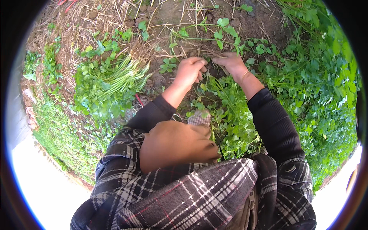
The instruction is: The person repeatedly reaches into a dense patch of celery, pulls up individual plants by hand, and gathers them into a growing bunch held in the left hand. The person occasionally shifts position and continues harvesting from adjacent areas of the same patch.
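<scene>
A: Fingers first, quick. Left hand?

B: Curled nearly shut, fingertips bunched and pointing right, down at the thin pale-green leafy plant stems growing out of the ground. Looks like a pinch on sth at the tips, but can't tell for sure what's in it, too small.

A: Right hand?

B: Fingers bent, palm down, tips facing left toward the other hand. Pressed into the same stems at soil level. Can't tell whether it actually has hold of a stem or just rests on them.

A: Hands apart?

B: Barely. Fingertips almost meet, small gap btwn them, right above the base of the stems.

A: Where's the plant exactly?

B: Centre of view, just below both hands, rooted in the brown bare clumpy soil w/ dry straw bits. Its leaves spread down toward the person's body.

A: Further out?

B: Left of the hands: a loose heap of pulled green leafy plants with pale stems, lying on the ground, well apart from the hands. Right side: dense bed of small-leaved green plants, running to the edge. Top left: dry yellow-brown straw. Both forearms in dark ribbed sleeves; grey-and-white plaid jacket fills the bottom.
</scene>
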Motion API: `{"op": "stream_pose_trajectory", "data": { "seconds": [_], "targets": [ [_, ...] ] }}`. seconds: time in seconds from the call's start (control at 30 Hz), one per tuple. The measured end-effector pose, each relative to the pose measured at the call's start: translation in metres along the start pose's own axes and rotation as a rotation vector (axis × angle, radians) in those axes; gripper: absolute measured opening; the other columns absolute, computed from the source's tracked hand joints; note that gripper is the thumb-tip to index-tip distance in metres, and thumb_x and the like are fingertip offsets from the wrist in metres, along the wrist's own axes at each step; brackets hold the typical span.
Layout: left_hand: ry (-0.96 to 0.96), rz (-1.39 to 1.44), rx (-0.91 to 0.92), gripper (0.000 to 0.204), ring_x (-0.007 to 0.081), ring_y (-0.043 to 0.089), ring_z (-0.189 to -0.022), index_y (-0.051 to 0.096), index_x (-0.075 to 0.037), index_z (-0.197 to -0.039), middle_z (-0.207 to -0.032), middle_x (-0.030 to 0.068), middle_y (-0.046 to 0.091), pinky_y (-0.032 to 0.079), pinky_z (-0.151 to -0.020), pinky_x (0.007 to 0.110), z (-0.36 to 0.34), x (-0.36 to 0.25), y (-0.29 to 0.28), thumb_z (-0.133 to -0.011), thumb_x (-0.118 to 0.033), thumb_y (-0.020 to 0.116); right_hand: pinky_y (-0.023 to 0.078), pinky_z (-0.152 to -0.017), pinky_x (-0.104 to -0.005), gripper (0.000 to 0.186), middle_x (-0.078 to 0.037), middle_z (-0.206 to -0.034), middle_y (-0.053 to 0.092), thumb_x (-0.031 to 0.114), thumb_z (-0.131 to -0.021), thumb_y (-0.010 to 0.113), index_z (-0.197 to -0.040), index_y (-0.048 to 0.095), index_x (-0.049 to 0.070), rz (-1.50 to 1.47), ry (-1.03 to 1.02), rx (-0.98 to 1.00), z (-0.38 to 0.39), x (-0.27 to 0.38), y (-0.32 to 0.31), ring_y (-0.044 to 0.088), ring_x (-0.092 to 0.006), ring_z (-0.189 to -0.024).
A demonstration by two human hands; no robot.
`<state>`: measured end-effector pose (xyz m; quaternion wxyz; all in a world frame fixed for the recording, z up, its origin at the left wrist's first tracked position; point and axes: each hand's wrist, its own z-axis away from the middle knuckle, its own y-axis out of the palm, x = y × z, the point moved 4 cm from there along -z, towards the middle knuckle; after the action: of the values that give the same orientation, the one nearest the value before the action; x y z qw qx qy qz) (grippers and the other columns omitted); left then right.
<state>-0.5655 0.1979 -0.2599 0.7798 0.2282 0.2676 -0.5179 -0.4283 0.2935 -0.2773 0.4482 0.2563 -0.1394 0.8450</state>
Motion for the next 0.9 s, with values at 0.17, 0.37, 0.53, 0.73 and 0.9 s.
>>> {"op": "stream_pose_trajectory", "data": {
  "seconds": [0.17,0.37,0.53,0.73,0.9],
  "targets": [
    [0.053,-0.184,-0.076,0.022,0.0093,0.050,-0.047,0.059,0.005,-0.100,-0.072,0.0071,0.060,0.038,-0.036,0.022,-0.015,0.004,0.022,-0.085,-0.009,0.052,0.045,-0.063,-0.0281,0.032,-0.006,-0.073,0.061,0.022,-0.075,0.068,-0.089,0.064,-0.006,0.483,-0.216,0.003,-0.010,-0.001,-0.003,0.052,-0.0117,-0.064],
    [0.069,-0.197,-0.115,0.014,0.0111,0.049,-0.042,0.061,0.005,-0.081,-0.066,0.0088,0.060,0.034,-0.032,0.024,-0.021,0.013,0.026,-0.082,-0.006,0.053,0.045,-0.063,-0.0273,0.031,-0.007,-0.072,0.062,0.020,-0.075,0.068,-0.089,0.064,-0.008,0.488,-0.232,-0.021,-0.002,-0.005,0.003,0.052,-0.0106,-0.065],
    [0.217,-0.341,-0.050,0.015,0.0087,0.050,-0.042,0.063,0.004,-0.088,-0.067,0.0064,0.061,0.035,-0.034,0.023,-0.011,-0.018,0.038,-0.083,-0.008,0.054,0.044,-0.061,-0.0266,0.030,-0.005,-0.069,0.061,0.019,-0.075,0.068,-0.087,0.063,-0.008,0.200,-0.259,-0.009,0.030,0.017,-0.020,0.052,-0.0093,-0.063],
    [0.332,-0.616,-0.284,0.019,0.0241,0.062,-0.064,0.064,-0.001,-0.091,-0.075,0.0140,0.064,0.049,-0.061,0.033,0.028,-0.033,0.021,-0.084,-0.017,0.057,0.047,-0.060,-0.0291,0.038,-0.010,-0.076,0.066,0.026,-0.074,0.071,-0.089,0.064,-0.007,0.334,-0.247,-0.329,0.039,0.026,-0.126,0.055,-0.0132,-0.061],
    [0.569,-1.052,-0.205,0.016,0.0330,0.060,-0.070,0.060,-0.003,-0.079,-0.077,0.0146,0.062,0.048,-0.062,0.043,0.031,-0.001,0.041,-0.080,-0.019,0.057,0.047,-0.063,-0.0302,0.037,-0.015,-0.073,0.065,0.031,-0.073,0.070,-0.085,0.066,-0.004,0.338,-0.465,-0.205,0.052,0.017,-0.102,0.060,-0.0161,-0.063]
  ]
}}
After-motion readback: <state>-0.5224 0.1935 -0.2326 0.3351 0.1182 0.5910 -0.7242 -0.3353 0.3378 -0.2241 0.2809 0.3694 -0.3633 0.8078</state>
